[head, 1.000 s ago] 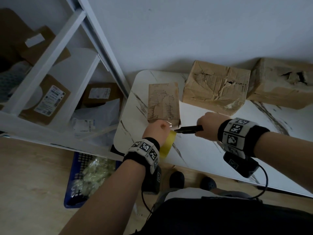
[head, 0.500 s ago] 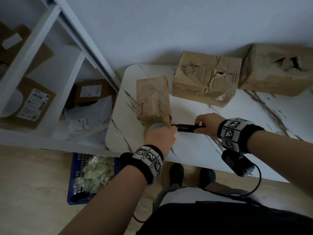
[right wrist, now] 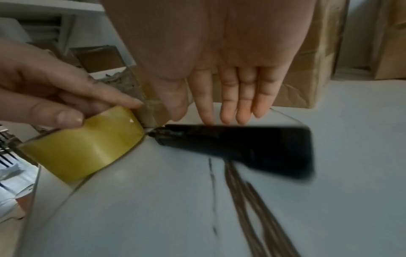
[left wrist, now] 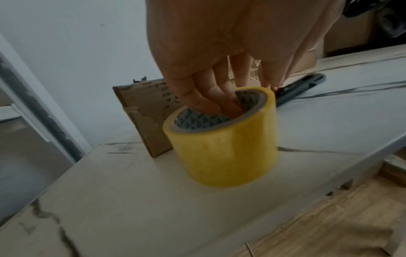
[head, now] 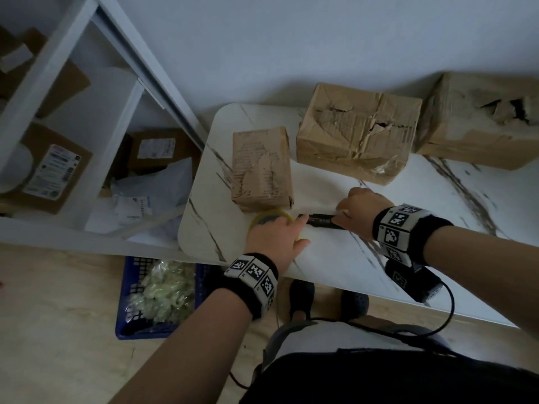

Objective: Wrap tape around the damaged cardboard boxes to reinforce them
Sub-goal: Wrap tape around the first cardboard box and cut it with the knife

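Observation:
Three torn cardboard boxes sit on the white marble table [head: 408,252]: a small box [head: 261,167], a middle box [head: 358,138] and a large box [head: 481,118]. My left hand [head: 274,237] grips a yellow tape roll [left wrist: 222,144], with fingers [left wrist: 208,97] inside the core and the thumb on the outside. The roll [head: 271,215] lies flat at the table, just in front of the small box. A black utility knife [right wrist: 241,144] lies on the table, its tip at the roll. My right hand [right wrist: 230,97] is over the knife's handle with straight fingers.
A white shelf unit [head: 73,91] with parcels stands to the left of the table. A blue basket [head: 157,298] of plastic bags sits on the wooden floor below the table corner. My shoes [head: 303,295] are under the near edge. A wall runs behind the boxes.
My left hand has turned the roll from upright to flat and lowered it to the table. My right hand's fingers have straightened, and the knife now lies on the table.

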`<state>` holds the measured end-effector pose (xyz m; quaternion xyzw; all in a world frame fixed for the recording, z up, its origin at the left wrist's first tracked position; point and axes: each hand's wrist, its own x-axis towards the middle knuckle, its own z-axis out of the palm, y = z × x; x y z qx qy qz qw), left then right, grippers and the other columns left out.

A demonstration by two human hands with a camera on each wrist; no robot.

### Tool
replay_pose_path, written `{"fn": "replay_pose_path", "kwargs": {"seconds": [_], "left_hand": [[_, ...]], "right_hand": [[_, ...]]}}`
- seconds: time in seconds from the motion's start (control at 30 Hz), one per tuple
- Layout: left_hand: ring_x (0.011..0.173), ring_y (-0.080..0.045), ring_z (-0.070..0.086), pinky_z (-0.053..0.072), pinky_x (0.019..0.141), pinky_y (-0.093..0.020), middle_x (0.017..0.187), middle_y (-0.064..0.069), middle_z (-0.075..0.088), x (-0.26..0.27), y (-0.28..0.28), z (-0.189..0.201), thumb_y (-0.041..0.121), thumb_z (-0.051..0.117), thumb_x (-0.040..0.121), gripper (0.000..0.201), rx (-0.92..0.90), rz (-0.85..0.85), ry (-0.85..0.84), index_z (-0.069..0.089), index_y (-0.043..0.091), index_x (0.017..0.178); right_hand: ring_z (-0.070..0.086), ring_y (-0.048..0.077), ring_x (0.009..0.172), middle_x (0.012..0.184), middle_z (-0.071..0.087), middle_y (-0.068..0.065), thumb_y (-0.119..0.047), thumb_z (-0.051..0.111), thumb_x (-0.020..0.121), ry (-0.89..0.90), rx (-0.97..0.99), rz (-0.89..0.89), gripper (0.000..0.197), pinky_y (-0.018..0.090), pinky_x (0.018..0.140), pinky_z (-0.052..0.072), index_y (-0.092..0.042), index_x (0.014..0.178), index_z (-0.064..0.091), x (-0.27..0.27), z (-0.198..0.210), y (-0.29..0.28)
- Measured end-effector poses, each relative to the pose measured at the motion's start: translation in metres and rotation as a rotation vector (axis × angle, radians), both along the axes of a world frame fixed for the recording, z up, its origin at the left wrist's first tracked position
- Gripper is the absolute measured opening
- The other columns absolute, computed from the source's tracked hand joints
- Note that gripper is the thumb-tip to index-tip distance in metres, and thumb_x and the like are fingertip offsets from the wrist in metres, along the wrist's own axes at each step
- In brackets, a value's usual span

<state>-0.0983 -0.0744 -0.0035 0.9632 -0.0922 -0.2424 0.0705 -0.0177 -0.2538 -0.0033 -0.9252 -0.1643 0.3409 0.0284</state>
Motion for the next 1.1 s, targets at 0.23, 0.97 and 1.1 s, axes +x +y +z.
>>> {"fn": "replay_pose_path", "kwargs": {"seconds": [0.23,0.97,1.1], "left_hand": [[0.098,-0.033,0.056,0.045,0.079,-0.039,0.113,-0.015,0.055,0.009,0.030,0.013,0.030,0.052,0.093,0.036,-0.188,0.359,-0.430,0.057,0.010,0.122],[0.096,-0.026,0.064,0.052,0.082,-0.038,0.108,-0.007,0.065,0.034,0.083,0.011,0.045,0.066,0.082,0.053,-0.302,0.635,-0.133,0.040,0.012,0.115],[0.115,-0.025,0.052,0.046,0.093,-0.040,0.129,-0.008,0.051,0.035,0.087,0.008,0.060,0.066,0.073,0.083,-0.178,0.538,-0.253,0.032,0.014,0.134]], "right_hand": [[0.047,0.027,0.120,0.131,0.046,0.007,-0.043,0.052,0.092,-0.177,0.261,-0.016,0.052,0.039,0.094,0.044,-0.018,0.135,0.039,0.008,0.028,0.053],[0.032,0.031,0.134,0.153,0.013,0.017,-0.042,0.048,0.092,-0.414,0.023,0.268,0.080,0.038,0.090,0.042,-0.027,0.150,-0.006,0.016,0.011,0.107],[-0.012,0.022,0.146,0.157,-0.020,0.004,-0.036,0.029,0.100,-0.454,0.010,0.420,0.070,0.040,0.117,0.001,-0.020,0.146,-0.021,0.015,-0.001,0.109]]}}
